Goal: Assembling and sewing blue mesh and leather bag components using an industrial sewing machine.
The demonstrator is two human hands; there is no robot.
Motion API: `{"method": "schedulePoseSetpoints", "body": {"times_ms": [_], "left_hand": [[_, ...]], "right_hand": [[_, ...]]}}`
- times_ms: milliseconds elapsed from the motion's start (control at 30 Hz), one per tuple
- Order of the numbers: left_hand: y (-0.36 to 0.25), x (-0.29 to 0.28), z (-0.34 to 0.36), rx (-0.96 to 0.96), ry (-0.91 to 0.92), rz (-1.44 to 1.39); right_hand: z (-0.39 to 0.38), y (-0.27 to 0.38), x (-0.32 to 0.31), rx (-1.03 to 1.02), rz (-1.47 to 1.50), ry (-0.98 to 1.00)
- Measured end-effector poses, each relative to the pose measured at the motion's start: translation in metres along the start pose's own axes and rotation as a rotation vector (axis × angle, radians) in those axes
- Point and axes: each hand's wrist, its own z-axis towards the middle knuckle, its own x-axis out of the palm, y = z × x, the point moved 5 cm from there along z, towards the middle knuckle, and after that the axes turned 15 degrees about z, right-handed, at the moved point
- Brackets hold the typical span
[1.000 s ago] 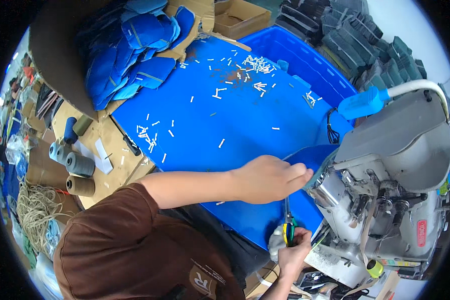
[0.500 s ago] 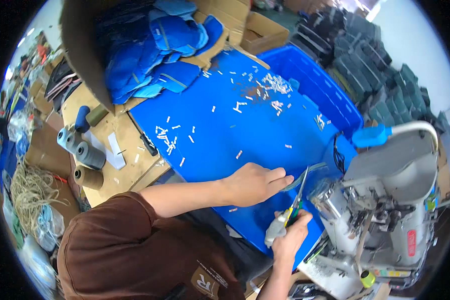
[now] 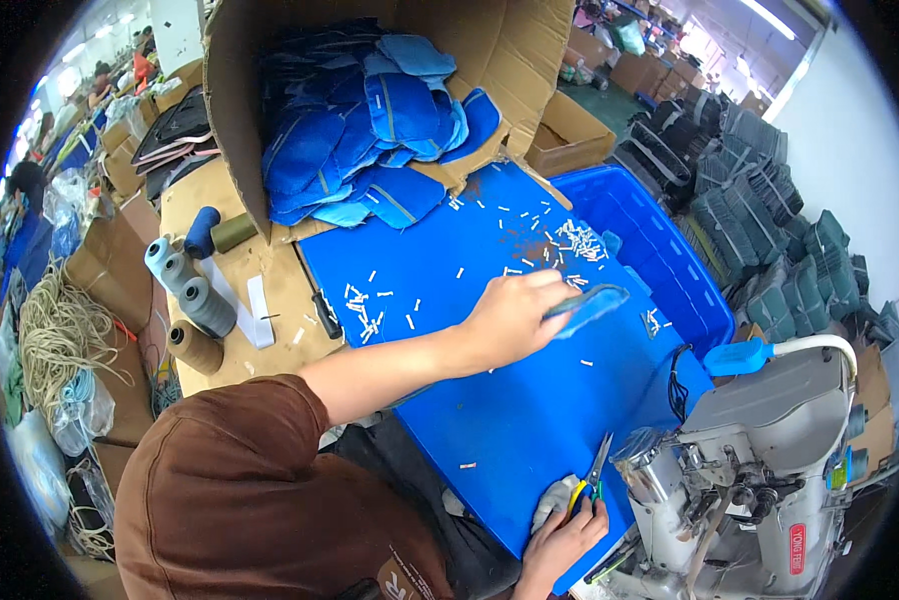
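My left hand (image 3: 518,312) is closed on 1 blue fabric piece (image 3: 598,306), pinching its near end and holding it above the blue tabletop (image 3: 470,430). My right hand (image 3: 567,540) is low at the table's near edge, its fingers against the yellow and green handles of the scissors (image 3: 592,480); I cannot tell whether they grip them. The blades point away from me, slightly parted, just beside a sewing machine (image 3: 750,490). A pale cloth (image 3: 552,503) touches the handles. White clippings (image 3: 582,240) lie scattered beyond my left hand.
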Motion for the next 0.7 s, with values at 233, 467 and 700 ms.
{"method": "schedulePoseSetpoints", "body": {"times_ms": [233, 467, 700], "left_hand": [[0.004, -0.018, 0.034, 0.06, -0.15, 0.113], [-0.018, -0.004, 0.048, 0.502, -0.435, 0.369], [0.007, 0.034, 0.076, 0.576, -0.21, 0.322]], "right_hand": [[0.003, 0.016, -0.001, -0.098, -0.045, -0.018], [0.002, 0.02, -0.006, -0.151, -0.075, -0.088], [0.002, 0.02, -0.008, -0.111, -0.091, -0.061]]}}
